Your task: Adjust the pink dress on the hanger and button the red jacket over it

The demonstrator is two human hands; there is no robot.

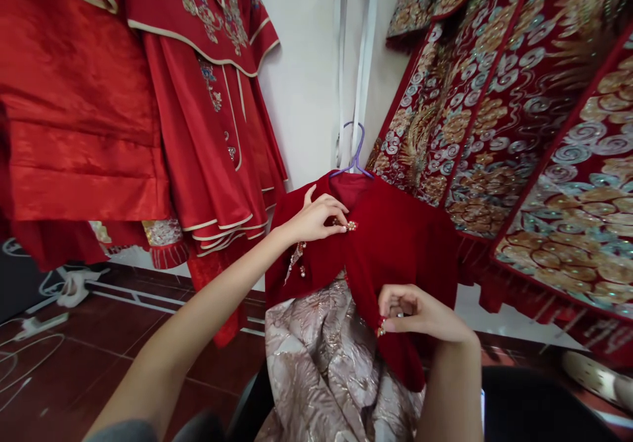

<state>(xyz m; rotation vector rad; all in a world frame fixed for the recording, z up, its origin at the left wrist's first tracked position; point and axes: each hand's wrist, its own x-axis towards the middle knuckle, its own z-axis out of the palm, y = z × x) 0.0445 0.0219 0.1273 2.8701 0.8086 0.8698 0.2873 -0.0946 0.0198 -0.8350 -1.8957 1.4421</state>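
Red jacket (403,244) hangs mid-frame, looks soft, light and floppy, best taken by its front edge (362,297); left hand (319,219) pinches upper beads (351,226) at center, right hand (422,313) pinches lower beads (380,329) lower right of center, both likely fragile.

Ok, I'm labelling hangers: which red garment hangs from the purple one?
The middle velvety jacket, the one the left hand and right hand touch: its purple hanger shows at the neckline; the garments either side show none.
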